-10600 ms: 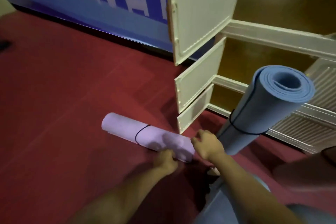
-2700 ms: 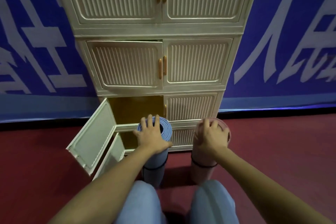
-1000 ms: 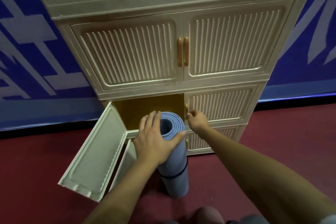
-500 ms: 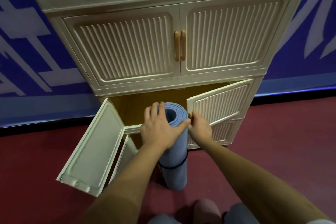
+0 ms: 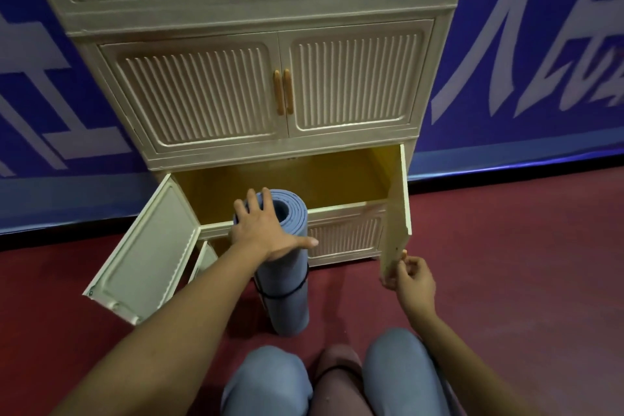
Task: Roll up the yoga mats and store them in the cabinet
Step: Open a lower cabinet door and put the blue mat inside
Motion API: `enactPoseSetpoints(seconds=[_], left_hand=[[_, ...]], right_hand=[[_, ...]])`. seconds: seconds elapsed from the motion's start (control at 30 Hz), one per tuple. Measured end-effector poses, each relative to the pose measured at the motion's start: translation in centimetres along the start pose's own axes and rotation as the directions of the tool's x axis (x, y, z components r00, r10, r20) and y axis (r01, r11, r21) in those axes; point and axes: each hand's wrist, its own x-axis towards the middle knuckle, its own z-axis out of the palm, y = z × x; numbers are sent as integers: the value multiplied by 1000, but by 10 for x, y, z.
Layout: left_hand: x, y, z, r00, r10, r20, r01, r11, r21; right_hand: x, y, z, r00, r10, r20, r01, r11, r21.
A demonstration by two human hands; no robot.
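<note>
Cream plastic door edge, pinched: the right hand (image 5: 410,275), at 4 o'clock in view, has fingertips and thumb closed on the lower corner of the right door (image 5: 395,213), which now stands swung fully out, edge-on to the camera. Half a second ago it was only part open; a second ago it was shut.

Left hand (image 5: 266,230), centre of view: fingers spread and nearly straight, palm laid over the top rim of the blue mat (image 5: 287,284), thumb out toward 3 o'clock. It steadies, it does not grip. Position as in the earlier pictures.

Blue mat: rolled, bound by a dark band (image 5: 282,294), standing upright on the red floor (image 5: 506,263), just before the cabinet (image 5: 256,17), not yet inside.

Pink mat (image 5: 337,378): rolled, at 6 o'clock between the person's knees, only its upper part in view.

Compartment (image 5: 287,179), at 12 o'clock from the blue mat: yellow interior, nothing visible within. Left door (image 5: 145,246) hangs open at 9 o'clock.

Judgement: with both doors out of the way the whole width of the opening is free, which a long roll laid on its side would likely need. Rolling looks done for both mats; storing remains. The next move calls for tipping the blue mat over and sliding it in lengthwise.
</note>
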Motion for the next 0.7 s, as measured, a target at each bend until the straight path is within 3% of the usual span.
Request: enactPoseSetpoints(seconds=[0.1, 0.17, 0.27, 0.33, 0.4, 0.47, 0.5, 0.6, 0.7], left_hand=[[-10, -1, 8, 998, -21, -60, 19, 1000, -21], [-18, -3, 19, 986, -30, -162, 21, 998, -57], [-27, -1, 31, 955, -57, -292, 29, 995, -100], [-28, 2, 34, 954, -40, -296, 16, 996, -83], [-31, 6, 35, 953, -8, -303, -27, 993, -114], [-35, 10, 37, 938, 9, -347, -85, 975, -203], [-37, 10, 39, 927, 18, -375, -113, 966, -233], [-34, 8, 43, 889, 36, -457, -192, 934, -300], [-18, 1, 34, 861, -180, -476, -126, 831, -541]], right_hand=[[-4, -6, -20, 953, 277, -126, -216, 908, 360], [-18, -11, -20, 900, 436, -19, -363, 772, 522], [-36, -27, -1, 893, 423, 157, -431, 697, 573], [-40, -40, 18, 928, 328, 174, -371, 807, 459], [-44, -39, 42, 967, 142, 212, -187, 960, 210], [-49, -31, 63, 950, -5, 312, 35, 995, -93], [-50, -25, 69, 929, -6, 369, 96, 970, -225], [-38, -19, 72, 930, 93, 355, 35, 940, -339], [-28, -17, 70, 939, 108, 328, 11, 940, -341]])
